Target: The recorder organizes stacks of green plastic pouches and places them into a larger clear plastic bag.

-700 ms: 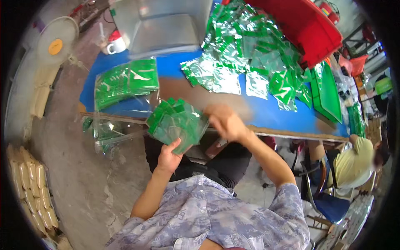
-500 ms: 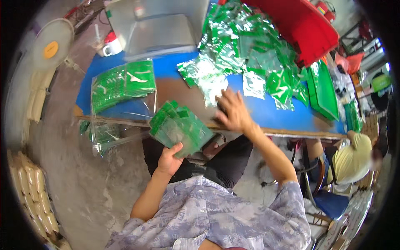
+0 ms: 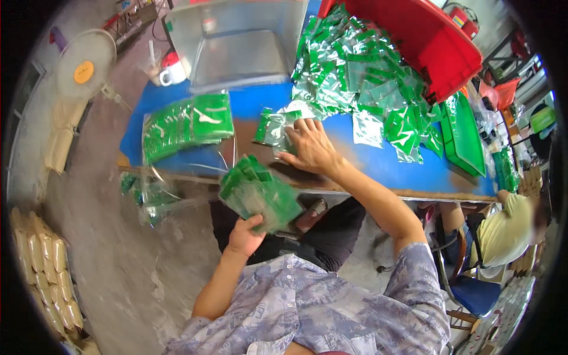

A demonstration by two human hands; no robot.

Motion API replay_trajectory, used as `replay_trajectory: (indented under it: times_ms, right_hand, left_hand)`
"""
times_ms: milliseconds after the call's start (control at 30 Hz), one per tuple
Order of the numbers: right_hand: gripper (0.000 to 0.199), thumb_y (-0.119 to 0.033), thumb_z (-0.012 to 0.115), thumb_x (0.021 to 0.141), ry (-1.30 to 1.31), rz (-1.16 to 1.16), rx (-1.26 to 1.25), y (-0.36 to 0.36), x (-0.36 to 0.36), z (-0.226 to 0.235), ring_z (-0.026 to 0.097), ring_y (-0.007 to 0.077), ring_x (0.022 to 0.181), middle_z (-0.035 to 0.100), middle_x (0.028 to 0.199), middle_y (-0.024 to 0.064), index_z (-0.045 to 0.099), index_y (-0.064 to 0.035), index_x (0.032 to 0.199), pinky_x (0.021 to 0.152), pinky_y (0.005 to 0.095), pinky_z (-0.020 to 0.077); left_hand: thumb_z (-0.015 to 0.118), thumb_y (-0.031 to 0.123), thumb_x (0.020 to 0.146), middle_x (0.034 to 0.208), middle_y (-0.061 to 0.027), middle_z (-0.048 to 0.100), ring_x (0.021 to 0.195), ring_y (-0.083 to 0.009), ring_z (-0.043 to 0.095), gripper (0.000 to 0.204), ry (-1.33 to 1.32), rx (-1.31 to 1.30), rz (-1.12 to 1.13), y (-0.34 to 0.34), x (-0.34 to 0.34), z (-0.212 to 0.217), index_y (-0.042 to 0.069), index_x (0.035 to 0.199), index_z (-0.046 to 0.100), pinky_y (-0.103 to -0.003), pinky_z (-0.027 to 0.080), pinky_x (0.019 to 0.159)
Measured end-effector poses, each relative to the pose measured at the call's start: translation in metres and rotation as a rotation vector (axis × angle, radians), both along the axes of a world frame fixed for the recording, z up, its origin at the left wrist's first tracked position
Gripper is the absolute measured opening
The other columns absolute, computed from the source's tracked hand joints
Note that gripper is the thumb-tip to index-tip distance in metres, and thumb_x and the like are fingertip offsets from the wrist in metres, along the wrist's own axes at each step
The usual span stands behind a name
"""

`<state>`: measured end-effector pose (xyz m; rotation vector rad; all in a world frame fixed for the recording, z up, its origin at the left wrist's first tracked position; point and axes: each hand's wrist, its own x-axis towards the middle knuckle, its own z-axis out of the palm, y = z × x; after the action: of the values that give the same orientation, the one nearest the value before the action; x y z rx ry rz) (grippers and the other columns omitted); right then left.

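Observation:
A fanned stack of clear plastic packets with green bands [image 3: 260, 186] is gripped in my left hand [image 3: 245, 234], thumb on top, just off the table's near edge. My right hand [image 3: 313, 148] reaches over the brown patch of the table, palm down and thumb spread from the fingers. Its fingertips touch a loose clear-and-green packet [image 3: 273, 125] lying flat there. Beyond it spreads a heap of similar packets [image 3: 373, 77]. To the left, a large clear bag [image 3: 189, 123] with neat rows of green packets lies on the table, its loose end hanging over the edge.
Behind stand a translucent grey bin [image 3: 236, 59] and a tipped red bin [image 3: 408, 35]. A green tray [image 3: 464, 139] sits at the right end of the blue table [image 3: 378, 168]. A white mug [image 3: 173, 74] is at the back left. Someone in a yellow shirt [image 3: 506, 231] sits at right.
My right hand has moved left from the heap's near edge, and a packet under its fingers now lies apart from the heap. My left hand still holds the stack; the view has shifted slightly.

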<state>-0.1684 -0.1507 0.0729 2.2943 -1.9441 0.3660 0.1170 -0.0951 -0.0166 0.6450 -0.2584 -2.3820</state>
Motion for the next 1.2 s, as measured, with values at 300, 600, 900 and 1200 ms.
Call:
replay_trajectory:
  times_ms: [300,600,900,1200]
  right_hand:
    - [0.035,-0.018,0.052,0.099,-0.607,0.141,0.061,0.06,0.019,-0.002,0.049,0.0418,0.127,0.054,0.135,0.0229,0.057,-0.0013,0.13,0.107,0.0475,0.0399]
    - [0.039,-0.031,0.045,0.103,-0.65,0.168,0.482,0.042,0.022,0.022,0.056,0.0425,0.121,0.063,0.127,0.0214,0.064,0.0004,0.117,0.106,0.0457,0.0445]
    - [0.035,-0.031,0.054,0.096,-0.027,-0.02,0.016,-0.006,-0.017,-0.008,0.054,0.035,0.112,0.058,0.111,0.0188,0.063,-0.0027,0.115,0.1,0.0518,0.0404]
    - [0.047,-0.035,0.059,0.096,-0.172,-0.504,-0.342,0.068,-0.081,-0.01,0.049,0.0472,0.124,0.054,0.134,0.028,0.059,-0.0011,0.127,0.105,0.0508,0.0417]
  left_hand:
    - [0.067,0.006,0.089,0.137,-0.0079,0.055,0.131,-0.0268,0.051,0.057,0.04,-0.001,0.077,-0.012,-0.009,0.013,0.006,0.142,0.046,-0.046,0.041,0.112]
    - [0.065,0.006,0.09,0.135,-0.0079,0.057,0.127,-0.0267,0.055,0.052,-0.073,-0.073,0.057,-0.01,-0.006,0.014,0.006,0.139,0.047,-0.045,0.046,0.107]
    - [0.069,0.001,0.084,0.133,-0.0049,0.059,0.127,-0.0256,0.055,0.06,0.049,-0.052,-0.018,-0.006,-0.01,-0.001,0.011,0.14,0.05,-0.045,0.042,0.111]
    - [0.068,0.006,0.087,0.135,-0.0062,0.057,0.127,-0.0241,0.054,0.059,-0.105,-0.2,-0.041,-0.009,-0.034,0.015,0.005,0.142,0.046,-0.044,0.042,0.11]
